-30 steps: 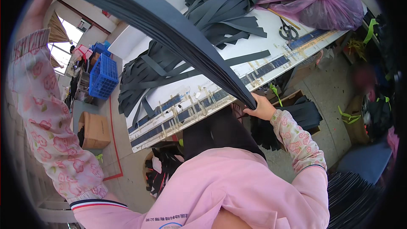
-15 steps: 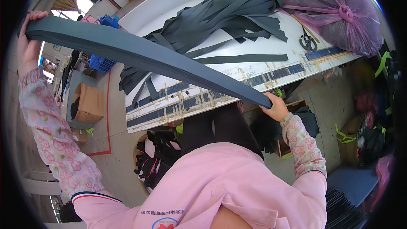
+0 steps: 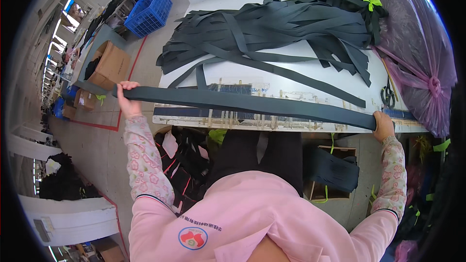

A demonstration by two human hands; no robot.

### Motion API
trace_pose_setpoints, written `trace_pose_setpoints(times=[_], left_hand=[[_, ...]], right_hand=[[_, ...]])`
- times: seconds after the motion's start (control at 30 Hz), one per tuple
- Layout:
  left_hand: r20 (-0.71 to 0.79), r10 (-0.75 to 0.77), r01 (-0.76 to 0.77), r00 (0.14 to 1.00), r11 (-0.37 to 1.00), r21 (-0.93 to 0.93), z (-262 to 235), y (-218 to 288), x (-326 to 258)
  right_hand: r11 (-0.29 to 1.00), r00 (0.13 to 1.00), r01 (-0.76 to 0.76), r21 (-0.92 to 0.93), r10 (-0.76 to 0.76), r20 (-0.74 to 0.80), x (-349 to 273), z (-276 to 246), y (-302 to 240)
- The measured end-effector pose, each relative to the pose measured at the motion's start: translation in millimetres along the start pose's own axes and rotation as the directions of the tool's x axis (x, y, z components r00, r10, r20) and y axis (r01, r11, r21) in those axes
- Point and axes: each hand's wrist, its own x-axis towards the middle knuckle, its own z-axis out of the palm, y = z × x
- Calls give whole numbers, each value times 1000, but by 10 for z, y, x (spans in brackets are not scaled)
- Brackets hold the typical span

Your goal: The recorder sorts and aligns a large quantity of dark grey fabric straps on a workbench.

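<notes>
A bundle of long dark grey fabric strips stretches almost level between my hands, over the front edge of the white table. My left hand is closed around its left end, past the table's left corner. At the right end, my right hand grips the bundle near the table's front right. Behind it lies a loose heap of similar strips, some trailing toward me across the white surface.
Black scissors lie at the table's right, beside a tied pink plastic bag. Under the table stands a box of dark strips, with a container of black pieces to its left. A blue crate is far left.
The bundle has come down from a steep slant to nearly level, its left end lowered. My right hand has shifted right, and the view has turned.
</notes>
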Motion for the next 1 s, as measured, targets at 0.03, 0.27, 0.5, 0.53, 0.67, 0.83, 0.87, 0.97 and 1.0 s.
trace_pose_setpoints(times=[0.03, 0.27, 0.5, 0.53, 0.67, 0.83, 0.87, 0.97, 1.0], left_hand=[[-71, 17, -17, 997, 1000, -2, -349, -188, -110], [-290, -48, 18, 956, 995, -103, -1527, -903, -523], [-267, 18, -63, 964, 985, -161, -1553, -907, -643], [-273, 25, -73, 962, 983, -169, -1527, -956, -639], [-287, 19, -80, 958, 976, -204, -1400, -1060, -661], [-306, 35, -113, 952, 963, -243, -1307, -914, -772], [-270, 43, -112, 962, 963, -244, -1293, -946, -735], [-236, 58, -121, 970, 957, -264, -1307, -999, -690], [-211, 46, -98, 976, 965, -244, -1280, -973, -682]], right_hand=[[998, 995, 19, -58, -13, 102, 108, 105, 56], [939, 948, 71, -336, 42, 317, 444, 468, 55], [698, 706, 74, -712, 468, 532, 1101, -178, -995], [836, 767, -30, -547, 370, 524, 1288, -423, -1279], [841, 952, 138, 523, -258, 163, 1914, -694, -3177], [422, 700, 247, 872, -700, 141, 2324, -151, -5730], [416, 706, 197, 888, -688, 165, 2425, 48, -6049], [409, 677, 49, 911, -685, 271, 2742, 563, -6656], [407, 645, -55, 912, -683, 344, 2802, 643, -6773]])
